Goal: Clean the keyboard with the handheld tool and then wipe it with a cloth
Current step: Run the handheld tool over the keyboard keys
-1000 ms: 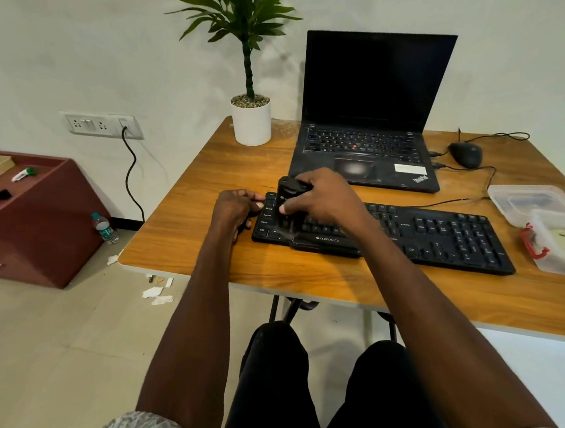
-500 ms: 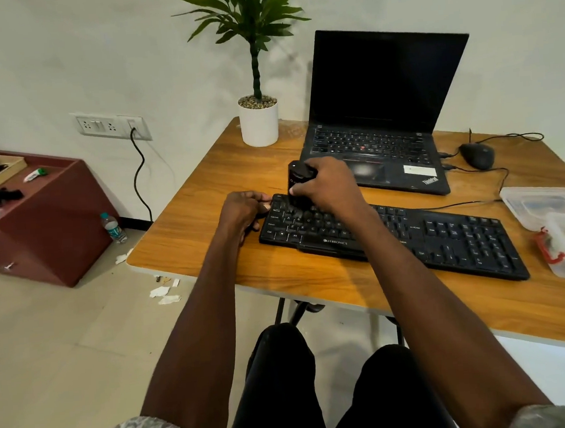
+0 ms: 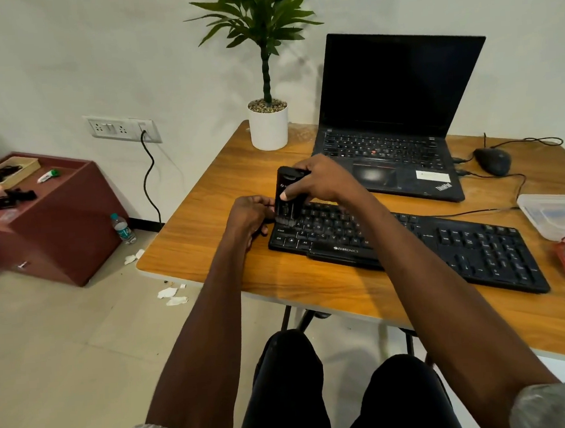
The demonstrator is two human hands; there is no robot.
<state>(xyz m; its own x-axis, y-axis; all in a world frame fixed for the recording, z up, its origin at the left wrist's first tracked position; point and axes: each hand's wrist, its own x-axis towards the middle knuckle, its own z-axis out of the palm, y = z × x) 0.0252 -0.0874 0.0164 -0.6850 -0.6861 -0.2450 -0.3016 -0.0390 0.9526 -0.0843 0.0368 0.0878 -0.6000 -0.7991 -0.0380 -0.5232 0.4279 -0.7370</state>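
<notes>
Brushing ZEBRONICS keyboard (image 3: pixel 410 248), right hand (image 3: pixel 322 181) grips tool (image 3: pixel 286 196).

Short sleeves of a pale grey, faintly patterned fabric are worn, seen at the bottom corners of the view; both forearms are left bare below them. No rings, watch or gloves are seen on the left hand (image 3: pixel 248 213) or the right hand (image 3: pixel 322 177). Black trousers are worn over both knees.
</notes>
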